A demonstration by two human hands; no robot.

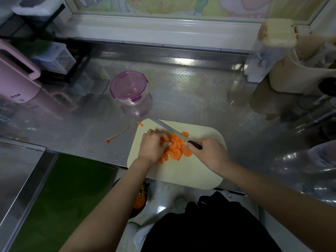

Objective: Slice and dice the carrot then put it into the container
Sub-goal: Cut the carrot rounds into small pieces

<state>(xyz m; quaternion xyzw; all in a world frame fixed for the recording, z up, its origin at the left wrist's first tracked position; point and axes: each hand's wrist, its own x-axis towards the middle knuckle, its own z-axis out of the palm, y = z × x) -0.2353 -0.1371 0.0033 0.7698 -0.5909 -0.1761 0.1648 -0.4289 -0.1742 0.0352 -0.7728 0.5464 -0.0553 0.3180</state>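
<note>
While a person in dark clothing is standing at the steel counter (190, 91), a dark bowl (142, 206) holding orange scraps is sitting low down, below the counter's near edge. Just beyond it, a pale cutting board (190, 171) is lying flat on the counter, and both forearms are reaching over it.

A heap of round carrot slices (175, 152) is lying on the board's left half, between the two hands. The left hand (153, 147) is resting on the left side of the heap, its fingers curling down over the slices and holding them together. The right hand (209, 153) is gripping the black handle of a knife (167, 128), with the fingers wrapping closely around it. The blade is slanting away to the far left across the top of the heap, its tip reaching the board's far left corner.

Off the board to the left, a thin strip of carrot peel (117, 136) is lying on the bare steel, and a small orange scrap (140, 124) is sitting just beside the board's corner.

Farther back, well apart from the board, the round clear container (130, 90) is standing upright with its purple lid closing it. A pink appliance (18, 79) is standing at the far left, and a beige bin (298, 77) is standing at the far right.
</note>
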